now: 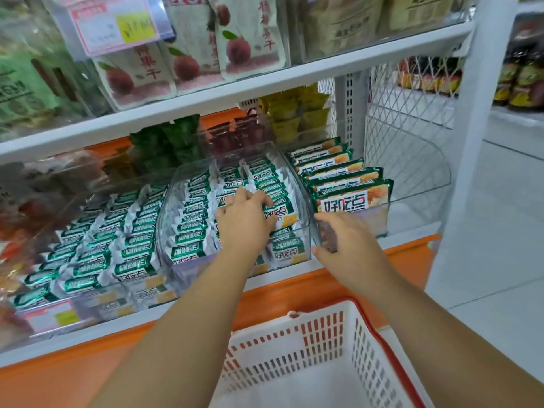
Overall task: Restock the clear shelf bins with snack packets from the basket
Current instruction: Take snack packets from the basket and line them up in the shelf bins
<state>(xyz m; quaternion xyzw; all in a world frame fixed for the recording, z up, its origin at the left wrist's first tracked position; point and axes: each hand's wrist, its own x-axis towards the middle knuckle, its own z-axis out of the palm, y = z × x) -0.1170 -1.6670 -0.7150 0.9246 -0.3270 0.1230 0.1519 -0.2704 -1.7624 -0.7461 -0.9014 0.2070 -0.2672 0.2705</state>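
Shows left hand [244, 220] spread over snack packets [191, 219] packed in the middle clear bin [297, 253], right hand [350, 240] gripping its front corner above the basket [294, 348]; risks toppling upright rows through uneven pressing or tilting.

Left hand [245, 220] on packets [191, 213] in bin [162, 231]

Blurred price tag [114, 25], cropped basket [294, 319]
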